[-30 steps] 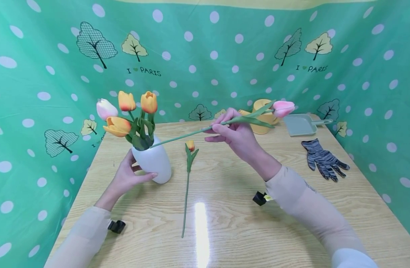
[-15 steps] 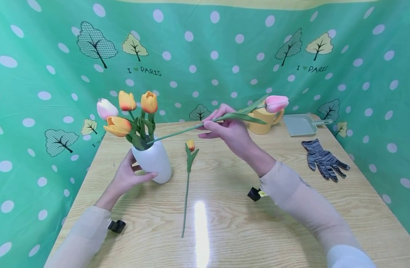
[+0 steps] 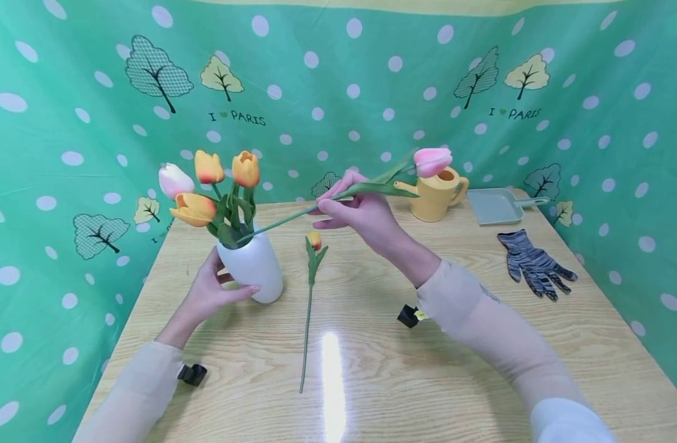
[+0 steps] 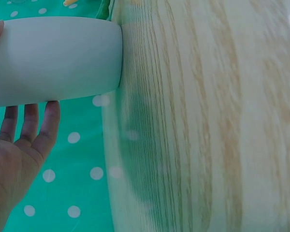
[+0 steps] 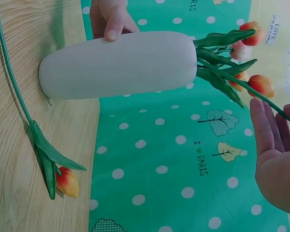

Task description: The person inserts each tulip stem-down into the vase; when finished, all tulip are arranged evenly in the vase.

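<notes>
My left hand point(image 3: 212, 289) holds the white vase point(image 3: 253, 269) around its side, thumb across the front. In the left wrist view, the fingers press along the wall of the vase point(image 4: 58, 60), whose base is at the tabletop. Several tulips stand in it, orange-yellow ones point(image 3: 194, 210) and a pale pink one point(image 3: 175, 180), above dark green leaves. Between thumb and fingers my right hand point(image 3: 366, 215) pinches the stem of a pink tulip point(image 3: 433, 162). That stem slants down to the left, its lower end at the vase mouth among the leaves. The bloom points up and right.
One orange-yellow tulip point(image 3: 314, 240) lies on the wooden table point(image 3: 382, 369) right of the vase. Toward the back right are a yellow watering can point(image 3: 433, 200), a grey-green dustpan point(image 3: 494, 206) and a dark knit glove point(image 3: 534, 264). A green dotted cloth point(image 3: 338, 74) hangs behind.
My right hand has moved left with the pink tulip, and the stem's end has gone from the vase's rim into its mouth. The left hand and vase have stayed put.
</notes>
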A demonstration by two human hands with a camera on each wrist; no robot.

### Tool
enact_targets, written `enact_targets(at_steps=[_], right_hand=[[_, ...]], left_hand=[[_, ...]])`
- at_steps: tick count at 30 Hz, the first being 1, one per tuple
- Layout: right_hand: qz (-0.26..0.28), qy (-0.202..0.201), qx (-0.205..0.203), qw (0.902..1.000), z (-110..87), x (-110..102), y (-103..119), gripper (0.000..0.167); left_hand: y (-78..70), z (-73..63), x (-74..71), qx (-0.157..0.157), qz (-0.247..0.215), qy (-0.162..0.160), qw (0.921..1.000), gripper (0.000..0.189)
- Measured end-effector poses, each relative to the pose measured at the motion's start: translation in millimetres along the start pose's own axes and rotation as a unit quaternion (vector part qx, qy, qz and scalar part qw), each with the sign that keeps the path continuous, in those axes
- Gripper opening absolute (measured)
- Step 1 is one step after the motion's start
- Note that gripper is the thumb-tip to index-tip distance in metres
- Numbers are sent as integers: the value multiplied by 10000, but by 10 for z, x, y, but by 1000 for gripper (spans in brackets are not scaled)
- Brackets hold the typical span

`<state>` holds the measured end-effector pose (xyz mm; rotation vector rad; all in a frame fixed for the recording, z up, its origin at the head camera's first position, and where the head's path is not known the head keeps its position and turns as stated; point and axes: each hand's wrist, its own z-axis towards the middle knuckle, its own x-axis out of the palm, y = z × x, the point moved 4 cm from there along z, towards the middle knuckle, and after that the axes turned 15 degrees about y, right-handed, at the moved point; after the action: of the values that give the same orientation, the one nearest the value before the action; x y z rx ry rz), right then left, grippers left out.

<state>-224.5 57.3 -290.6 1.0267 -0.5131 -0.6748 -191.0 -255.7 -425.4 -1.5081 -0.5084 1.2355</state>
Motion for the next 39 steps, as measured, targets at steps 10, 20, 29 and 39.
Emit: enact_targets(at_steps=[10,20,29,39], right_hand=[[73,276,380,9989,137,122,-52,12],[400,145,396,9983,269,218,-34,12],[1165,-34,129,9931,332,244,-51,11],[1056,-3,106,9943,356,240,-92,8]], left_hand=[[18,-12,-12,-25,132,-54,9999,91],[27,-10,-6,-83,129,-39,9999,90],[27,-1,1,-80,175,-61,9998,90],[25,7,-2,-97,161,-62,9998,90]])
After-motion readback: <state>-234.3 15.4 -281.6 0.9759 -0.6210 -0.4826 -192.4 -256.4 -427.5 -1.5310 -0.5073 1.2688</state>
